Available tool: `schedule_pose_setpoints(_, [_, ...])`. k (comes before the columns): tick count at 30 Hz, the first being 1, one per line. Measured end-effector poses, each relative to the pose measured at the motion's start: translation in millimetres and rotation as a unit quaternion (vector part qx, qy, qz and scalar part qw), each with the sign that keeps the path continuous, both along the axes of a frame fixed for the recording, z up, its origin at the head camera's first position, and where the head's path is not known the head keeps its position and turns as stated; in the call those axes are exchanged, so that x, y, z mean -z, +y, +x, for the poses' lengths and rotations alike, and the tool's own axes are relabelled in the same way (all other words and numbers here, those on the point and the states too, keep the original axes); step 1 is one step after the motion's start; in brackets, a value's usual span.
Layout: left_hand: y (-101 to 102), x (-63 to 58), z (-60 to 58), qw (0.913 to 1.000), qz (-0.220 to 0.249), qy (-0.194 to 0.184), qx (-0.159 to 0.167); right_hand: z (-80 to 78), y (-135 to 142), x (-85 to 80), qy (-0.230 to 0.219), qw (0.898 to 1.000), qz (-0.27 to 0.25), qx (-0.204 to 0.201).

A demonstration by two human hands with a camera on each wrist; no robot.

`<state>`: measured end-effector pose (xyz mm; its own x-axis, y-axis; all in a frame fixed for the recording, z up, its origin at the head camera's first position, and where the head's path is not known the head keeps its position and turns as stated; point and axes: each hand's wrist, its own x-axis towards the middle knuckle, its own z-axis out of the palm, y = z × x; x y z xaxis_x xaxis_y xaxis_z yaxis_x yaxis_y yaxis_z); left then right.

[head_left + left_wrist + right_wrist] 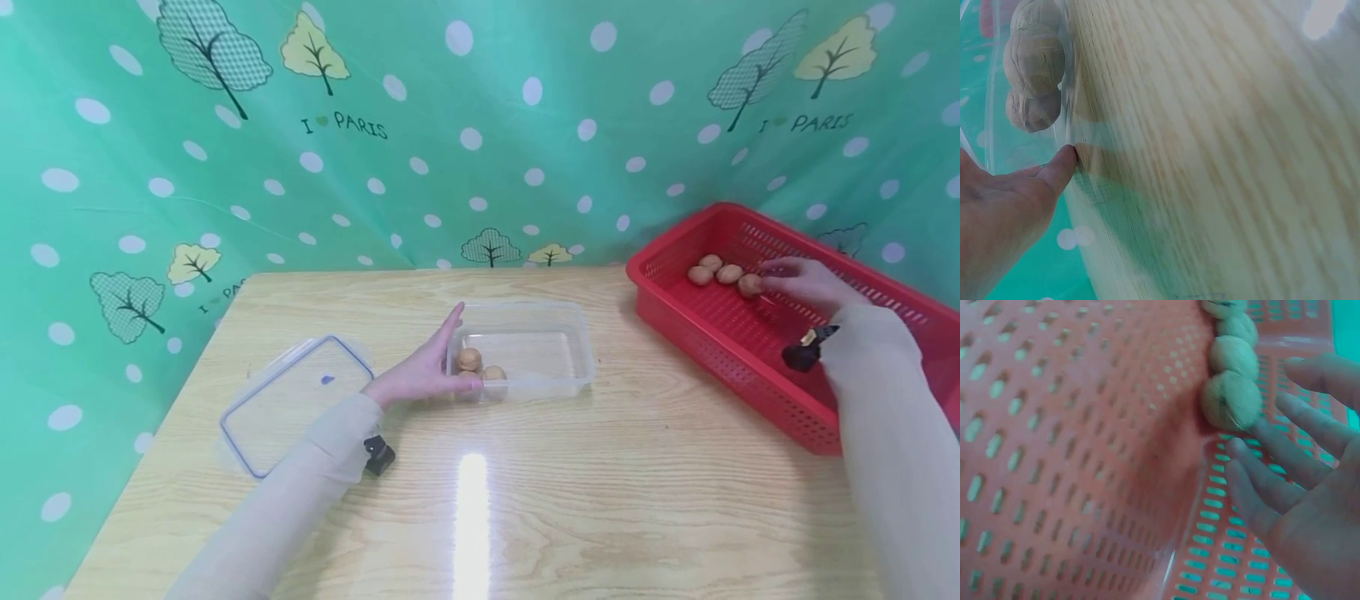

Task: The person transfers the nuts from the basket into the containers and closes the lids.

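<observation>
End walnut (750,285) at fingertips of right hand (806,286), inside basket (738,371), just left of that hand; right hand nearer by far. Roundish, no clear long axis; lined up with three other walnuts (701,275), extending left, away from the fingers. Right hand: loose, fingers apart, gripping nothing; contact unclear. End walnut well right of left hand (423,371), farther out. Left hand: fingers straight, against left end of box (540,387) on desk (600,500); three walnuts (493,374) inside.
</observation>
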<state>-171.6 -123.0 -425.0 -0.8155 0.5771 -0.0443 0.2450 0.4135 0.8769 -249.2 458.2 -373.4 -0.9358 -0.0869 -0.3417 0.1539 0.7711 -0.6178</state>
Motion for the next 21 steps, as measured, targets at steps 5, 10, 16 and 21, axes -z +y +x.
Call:
schedule_pose_setpoints(5, [0, 1.2, -1.3, 1.0, -0.008, 0.003, -0.001, -9.2, -11, 9.1, 0.034, 0.998, 0.027, -0.041])
schedule_pose_setpoints(10, [-1, 2.0, -1.2, 0.9999, -0.009, 0.006, 0.0, -11.7, -14, 16.2, 0.059, 0.995, 0.046, -0.064])
schedule_pose_setpoints(16, [-1, 1.2, -0.5, 1.0, -0.004, 0.007, -0.002, -12.5, -13, 19.1, 0.057, 0.994, 0.062, -0.063])
schedule_pose_setpoints(21, [-1, 2.0, -0.9, 1.0, -0.003, 0.008, -0.005, -12.6, -13, 19.0, 0.05, 0.996, 0.059, -0.05])
